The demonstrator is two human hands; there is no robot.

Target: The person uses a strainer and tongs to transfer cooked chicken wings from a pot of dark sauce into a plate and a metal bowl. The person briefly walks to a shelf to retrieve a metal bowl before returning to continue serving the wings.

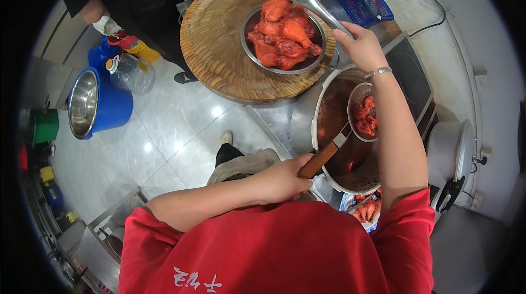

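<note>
My left hand (294,177) grips the wooden handle (322,157) of a strainer ladle. Its round bowl (350,107) is over a large metal pot (314,123) of dark reddish-brown liquid (335,98) and carries red-coloured meat pieces (363,119); my right forearm hides part of it. In my right hand (361,45) is a perforated metal spoon (318,6), its head above the far edge of a steel bowl (263,64). Red-glazed chicken legs (283,35) are heaped in that bowl. Beneath it lies a thick round wooden chopping block (218,35).
Another person in dark clothes (135,2) stands beyond the block. A blue bucket (117,103) with a steel basin (84,103) and a plastic jug (129,74) are on the tiled floor. A pressure cooker (446,154), dark cooktop (404,74), blue utensil basket (349,2) and more red meat (367,211) surround the pot.
</note>
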